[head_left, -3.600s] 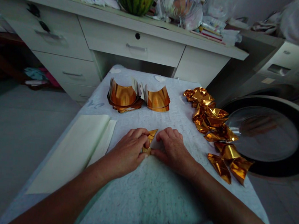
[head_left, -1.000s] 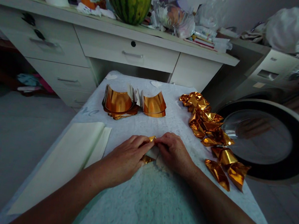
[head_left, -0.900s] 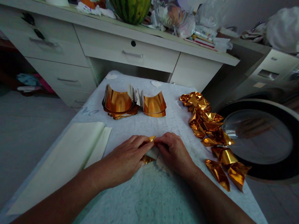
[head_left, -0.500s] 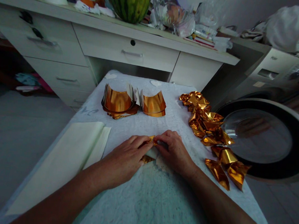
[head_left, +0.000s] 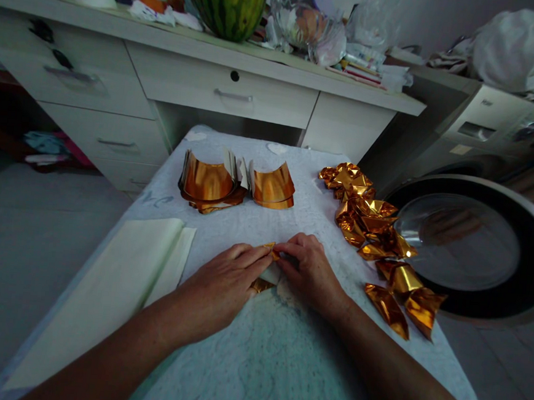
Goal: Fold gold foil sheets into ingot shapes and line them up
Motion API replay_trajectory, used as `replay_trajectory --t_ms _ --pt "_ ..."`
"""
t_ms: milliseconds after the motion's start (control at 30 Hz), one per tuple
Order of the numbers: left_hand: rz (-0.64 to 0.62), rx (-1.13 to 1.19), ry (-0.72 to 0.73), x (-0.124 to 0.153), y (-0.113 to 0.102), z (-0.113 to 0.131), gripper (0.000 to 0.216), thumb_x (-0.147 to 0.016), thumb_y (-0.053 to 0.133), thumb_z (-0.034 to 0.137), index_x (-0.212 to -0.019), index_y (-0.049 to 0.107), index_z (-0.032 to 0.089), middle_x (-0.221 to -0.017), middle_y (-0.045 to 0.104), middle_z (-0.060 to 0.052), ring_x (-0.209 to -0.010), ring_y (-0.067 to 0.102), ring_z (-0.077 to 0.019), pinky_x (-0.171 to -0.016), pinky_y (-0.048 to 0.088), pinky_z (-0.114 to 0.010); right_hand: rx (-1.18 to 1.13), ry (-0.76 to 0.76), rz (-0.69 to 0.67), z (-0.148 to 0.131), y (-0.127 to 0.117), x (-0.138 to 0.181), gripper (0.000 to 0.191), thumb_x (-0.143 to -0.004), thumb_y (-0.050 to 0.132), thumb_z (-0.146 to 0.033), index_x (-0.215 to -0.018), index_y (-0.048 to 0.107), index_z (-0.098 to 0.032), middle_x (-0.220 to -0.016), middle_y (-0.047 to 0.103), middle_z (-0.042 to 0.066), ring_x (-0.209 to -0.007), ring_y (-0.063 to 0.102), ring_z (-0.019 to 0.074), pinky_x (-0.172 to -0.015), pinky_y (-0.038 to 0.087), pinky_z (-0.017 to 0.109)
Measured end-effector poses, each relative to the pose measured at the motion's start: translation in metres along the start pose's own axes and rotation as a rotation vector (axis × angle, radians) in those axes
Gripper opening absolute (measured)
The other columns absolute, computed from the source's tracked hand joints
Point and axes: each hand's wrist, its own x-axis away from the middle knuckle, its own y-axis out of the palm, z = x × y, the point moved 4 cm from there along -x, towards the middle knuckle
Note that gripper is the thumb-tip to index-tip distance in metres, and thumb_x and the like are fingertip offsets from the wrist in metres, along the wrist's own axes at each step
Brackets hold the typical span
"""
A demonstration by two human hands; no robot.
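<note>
A sheet of gold foil paper [head_left: 263, 285], partly folded with its pale back showing, lies on the cloth-covered table under my hands. My left hand [head_left: 228, 283] rests over the sheet and holds its folded part, fingers together and reaching right. From the other side my right hand [head_left: 310, 268] pinches the sheet's upper edge between thumb and fingers. The two sets of fingertips nearly meet there, and they hide most of the fold. Beyond them stand two curved stacks of gold foil paper, a left stack [head_left: 210, 182] and a right stack [head_left: 272, 188].
Several folded gold foil pieces [head_left: 362, 217] form a line along the table's right side. Pale paper sheets [head_left: 97, 291] lie at the left. A drawer desk [head_left: 274, 105] with a watermelon [head_left: 227, 3] stands behind. The washing machine's open door [head_left: 462, 240] borders the right edge.
The fingers of my left hand have straightened and lie flatter over the foil paper. My right hand stays at the same edge, its pinch barely shifted. The view has moved slightly.
</note>
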Motion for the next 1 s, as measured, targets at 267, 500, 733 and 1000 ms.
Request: replay_trajectory --t_ms 267,500,733,1000 --pt "-0.003 -0.017 0.002 -0.0021 0.0002 -0.0002 0.055 -0.091 0.047 0.018 -0.145 0.04 0.021 -0.152 0.044 -0.002 -0.132 0.04 -0.0198 -0.114 0.034 -0.036 0.011 0.033 -0.041 -0.0022 -0.0023 -0.0014 0.027 -0.086 0.066 -0.015 -0.111 0.072 -0.024 -0.096 0.063 0.007 -0.092 0.052 0.0219 -0.083 0.039 0.037" --pt "0.007 -0.008 0.003 -0.0013 0.0009 -0.0007 0.055 -0.091 0.045 0.017 -0.145 0.039 0.024 -0.152 0.044 -0.002 -0.132 0.041 -0.0211 -0.113 0.036 -0.039 -0.012 0.022 -0.033 -0.0013 -0.0033 -0.0013 0.027 -0.086 0.065 -0.014 -0.111 0.071 -0.024 -0.096 0.062 0.007 -0.093 0.051 0.0222 -0.084 0.039 0.038" --pt "0.016 -0.018 0.005 -0.0011 0.0047 -0.0031 0.055 -0.092 0.045 0.017 -0.146 0.037 0.025 -0.152 0.044 -0.004 -0.133 0.041 -0.0222 -0.113 0.036 -0.041 0.001 0.013 -0.025 -0.0011 -0.0026 -0.0013 0.025 -0.088 0.065 -0.017 -0.111 0.072 -0.025 -0.096 0.062 0.007 -0.093 0.051 0.0219 -0.084 0.039 0.038" --pt "0.016 -0.013 0.011 -0.0004 0.0025 -0.0012 0.056 -0.091 0.046 0.016 -0.146 0.037 0.023 -0.153 0.043 -0.004 -0.134 0.039 -0.0216 -0.113 0.035 -0.039 0.011 0.02 -0.021 -0.0005 -0.0009 -0.0003 0.024 -0.089 0.064 -0.018 -0.111 0.071 -0.025 -0.096 0.061 0.007 -0.092 0.051 0.0221 -0.083 0.038 0.037"
